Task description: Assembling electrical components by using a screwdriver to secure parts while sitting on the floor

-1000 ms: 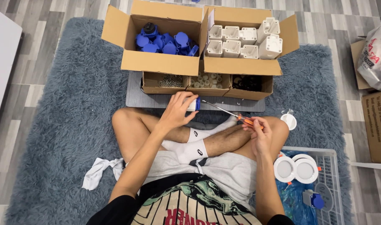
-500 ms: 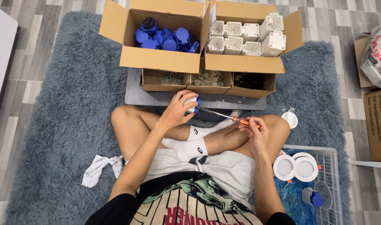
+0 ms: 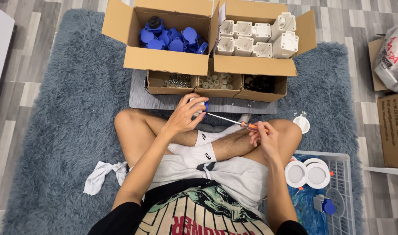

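Gripping small blue-and-white part (image 3: 199,107) in left hand (image 3: 184,116) above grey board, right hand (image 3: 261,135) clasping screwdriver (image 3: 236,122); tip could slip off, jabbing fingers, if angled.

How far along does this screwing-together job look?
Some looks done: round white pieces and a blue-capped part lie in the wire basket. In hand: the left hand holds a blue-and-white part while the right hand aims an orange-handled screwdriver at it. Left: boxes of blue caps and white housings look well stocked.
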